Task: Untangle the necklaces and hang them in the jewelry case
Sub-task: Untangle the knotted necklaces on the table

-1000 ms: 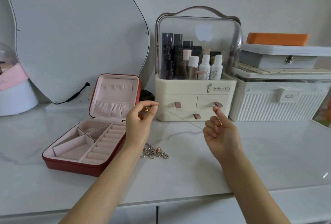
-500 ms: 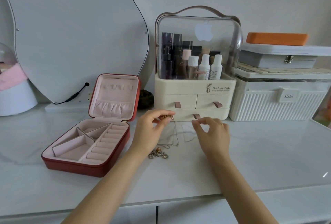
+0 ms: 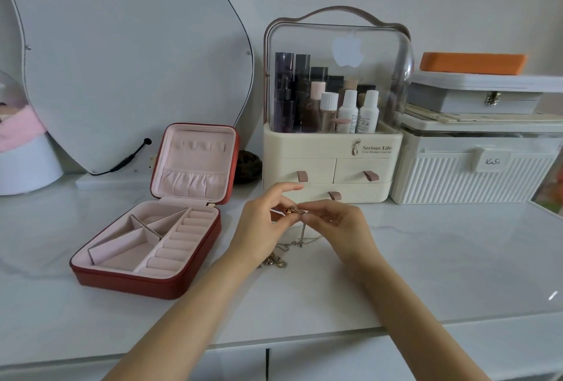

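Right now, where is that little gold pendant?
In the head view, the gold pendant is pinched between the left hand and right hand, centre frame, just before the cream organizer.

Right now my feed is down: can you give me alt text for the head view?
Both hands, left and right, pinch a gold pendant above a white counter, a thin chain hanging from it to the surface. A red jewelry case lies open to the left, no necklace visible in it, with more tangled jewelry by the left wrist.
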